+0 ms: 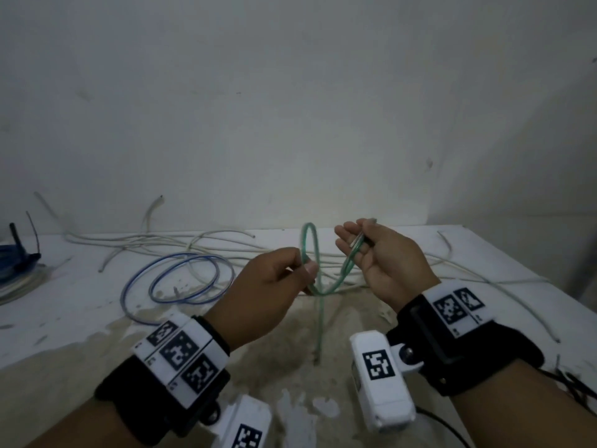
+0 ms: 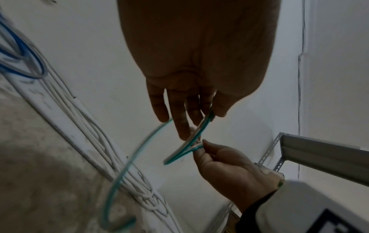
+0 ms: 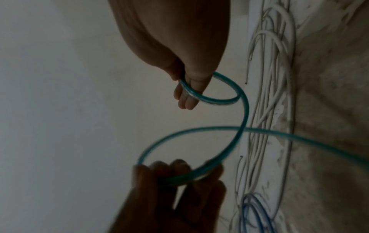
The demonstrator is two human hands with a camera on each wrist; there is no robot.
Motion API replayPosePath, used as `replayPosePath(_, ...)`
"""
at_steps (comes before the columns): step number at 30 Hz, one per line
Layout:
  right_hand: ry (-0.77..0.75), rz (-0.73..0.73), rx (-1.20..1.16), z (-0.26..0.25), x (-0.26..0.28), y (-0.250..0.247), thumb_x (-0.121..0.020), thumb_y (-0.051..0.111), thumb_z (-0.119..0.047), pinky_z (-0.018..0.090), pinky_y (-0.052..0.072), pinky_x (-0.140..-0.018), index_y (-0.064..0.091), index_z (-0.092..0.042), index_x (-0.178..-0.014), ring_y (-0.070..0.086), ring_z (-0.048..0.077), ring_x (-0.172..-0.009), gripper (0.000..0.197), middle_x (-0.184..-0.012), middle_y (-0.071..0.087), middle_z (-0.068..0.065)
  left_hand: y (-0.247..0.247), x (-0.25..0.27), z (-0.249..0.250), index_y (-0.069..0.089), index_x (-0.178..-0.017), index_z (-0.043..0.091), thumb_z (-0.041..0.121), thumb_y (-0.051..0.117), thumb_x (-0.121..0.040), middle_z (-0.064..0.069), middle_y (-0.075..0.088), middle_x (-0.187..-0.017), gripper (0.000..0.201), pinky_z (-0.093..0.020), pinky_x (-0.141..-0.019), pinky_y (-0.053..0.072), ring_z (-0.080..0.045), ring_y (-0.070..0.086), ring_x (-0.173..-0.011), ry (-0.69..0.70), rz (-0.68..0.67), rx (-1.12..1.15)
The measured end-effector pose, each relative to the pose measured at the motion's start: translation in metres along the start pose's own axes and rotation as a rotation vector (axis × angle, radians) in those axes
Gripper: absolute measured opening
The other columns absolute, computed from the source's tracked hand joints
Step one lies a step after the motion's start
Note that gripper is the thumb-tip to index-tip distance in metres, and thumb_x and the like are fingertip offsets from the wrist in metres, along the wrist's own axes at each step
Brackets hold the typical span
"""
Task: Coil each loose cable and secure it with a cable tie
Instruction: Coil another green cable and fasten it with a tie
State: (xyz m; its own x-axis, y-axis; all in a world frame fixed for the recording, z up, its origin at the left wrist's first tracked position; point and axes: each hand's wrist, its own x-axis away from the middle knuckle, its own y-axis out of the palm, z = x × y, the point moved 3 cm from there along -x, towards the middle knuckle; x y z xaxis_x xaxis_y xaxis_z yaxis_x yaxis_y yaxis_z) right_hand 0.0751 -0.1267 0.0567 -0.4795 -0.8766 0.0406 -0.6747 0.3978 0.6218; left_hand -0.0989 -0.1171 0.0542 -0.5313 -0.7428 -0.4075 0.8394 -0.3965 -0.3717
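A green cable (image 1: 319, 318) is held in the air between both hands above the stained white table (image 1: 80, 318). My left hand (image 1: 303, 270) pinches it between thumb and fingers, and a small loop rises above that pinch. My right hand (image 1: 358, 237), palm up, holds the cable's end part under its thumb. The other end hangs down and touches the table. In the left wrist view, the right hand (image 2: 199, 146) pinches the green cable (image 2: 127, 160) just below the left fingers (image 2: 179, 123). In the right wrist view, the green cable (image 3: 245, 110) makes an S between the right fingers (image 3: 187, 99) and the left hand (image 3: 175, 173).
A loosely coiled blue cable (image 1: 181, 279) lies left of the hands. Several loose white cables (image 1: 161, 240) run along the back of the table by the wall. A pile of cables (image 1: 16, 270) sits at the far left edge. Thin dark strips (image 1: 575, 383) lie at the right edge.
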Motion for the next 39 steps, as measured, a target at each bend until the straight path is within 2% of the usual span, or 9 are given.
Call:
replayPosePath(6, 0.019, -0.092, 0.273, 0.022, 0.019, 0.006, -0.098, 0.047, -0.014, 0.029, 0.058, -0.057, 0.059, 0.002, -0.087, 0.071, 0.019, -0.063, 0.023, -0.068, 0.071, 0.01, 0.006, 0.0, 0.007, 0.068, -0.088, 0.012, 0.006, 0.067, -0.084, -0.008, 0.072, -0.079, 0.007, -0.027, -0.071, 0.055, -0.017, 0.069, -0.073, 0.055, -0.033, 0.094)
replayPosePath(9, -0.008, -0.199, 0.467, 0.033, 0.028, 0.008, -0.097, 0.05, -0.021, 0.039, 0.059, -0.077, 0.066, 0.003, -0.097, 0.07, 0.028, -0.081, 0.029, -0.089, 0.072, 0.019, 0.002, -0.004, 0.009, 0.067, -0.09, 0.002, 0.007, 0.068, -0.083, -0.014, 0.072, -0.077, 0.008, -0.031, -0.072, 0.057, -0.019, 0.069, -0.07, 0.027, 0.063, 0.164)
replayPosePath(13, -0.047, -0.261, 0.57, 0.04, 0.043, 0.014, -0.087, 0.056, -0.035, 0.032, 0.058, -0.072, 0.069, -0.004, -0.09, 0.063, 0.019, -0.067, 0.034, -0.078, 0.065, 0.013, -0.004, -0.01, 0.007, 0.067, -0.08, -0.004, 0.018, 0.064, -0.089, -0.024, 0.066, -0.081, 0.024, -0.035, -0.071, 0.051, -0.027, 0.06, -0.071, 0.006, 0.117, 0.105)
replayPosePath(17, -0.028, -0.284, 0.585, 0.045, 0.05, 0.017, -0.095, 0.051, -0.028, 0.036, 0.054, -0.072, 0.068, -0.01, -0.076, 0.055, 0.017, -0.059, 0.031, -0.069, 0.056, 0.007, -0.011, -0.013, 0.004, 0.066, -0.076, -0.004, 0.019, 0.066, -0.087, -0.013, 0.063, -0.07, 0.026, -0.022, -0.065, 0.047, -0.009, 0.055, -0.065, -0.033, 0.144, 0.084)
replayPosePath(20, -0.013, -0.294, 0.583, 0.05, 0.049, 0.016, -0.099, 0.044, -0.022, 0.041, 0.05, -0.074, 0.066, -0.005, -0.087, 0.053, 0.014, -0.054, 0.03, -0.066, 0.055, 0.004, -0.014, -0.016, -0.002, 0.069, -0.078, -0.002, 0.021, 0.066, -0.087, -0.018, 0.068, -0.081, 0.025, -0.028, -0.071, 0.049, -0.012, 0.06, -0.073, -0.065, 0.179, 0.103)
replayPosePath(28, 0.074, -0.381, 0.371, 0.053, 0.057, 0.016, -0.1, 0.034, -0.013, 0.026, 0.033, -0.052, 0.064, -0.001, -0.1, 0.042, 0.011, -0.052, 0.032, -0.064, 0.052, 0.003, -0.011, -0.017, -0.005, 0.073, -0.084, 0.007, 0.015, 0.065, -0.088, 0.012, 0.068, -0.077, 0.012, -0.008, -0.064, 0.044, -0.001, 0.062, -0.065, -0.113, 0.207, 0.188)
replayPosePath(35, -0.044, -0.419, 0.576, 0.052, 0.059, 0.011, -0.1, 0.038, -0.021, 0.027, 0.034, -0.054, 0.063, 0.003, -0.087, 0.042, 0.013, -0.055, 0.037, -0.065, 0.052, 0.005, -0.011, -0.013, -0.005, 0.071, -0.075, -0.003, 0.017, 0.066, -0.087, 0.003, 0.066, -0.059, 0.024, -0.012, -0.062, 0.044, -0.005, 0.059, -0.058, -0.121, 0.25, 0.158)
replayPosePath(37, -0.085, -0.409, 0.675, 0.049, 0.059, 0.009, -0.098, 0.041, -0.022, 0.025, 0.035, -0.054, 0.062, -0.01, -0.074, 0.041, 0.012, -0.053, 0.035, -0.061, 0.051, 0.001, -0.011, -0.012, -0.009, 0.071, -0.074, -0.001, 0.025, 0.068, -0.085, -0.013, 0.067, -0.066, 0.028, -0.019, -0.065, 0.045, -0.009, 0.057, -0.063, -0.14, 0.262, 0.128)
replayPosePath(39, -0.08, -0.398, 0.705, 0.041, 0.058, 0.009, -0.098, 0.042, -0.021, 0.027, 0.029, -0.052, 0.053, -0.017, -0.061, 0.035, 0.013, -0.05, 0.039, -0.055, 0.044, -0.001, -0.013, -0.014, -0.013, 0.069, -0.075, 0.005, 0.037, 0.069, -0.082, -0.003, 0.064, -0.064, 0.033, -0.021, -0.061, 0.042, -0.003, 0.054, -0.06, -0.2, 0.295, 0.04)
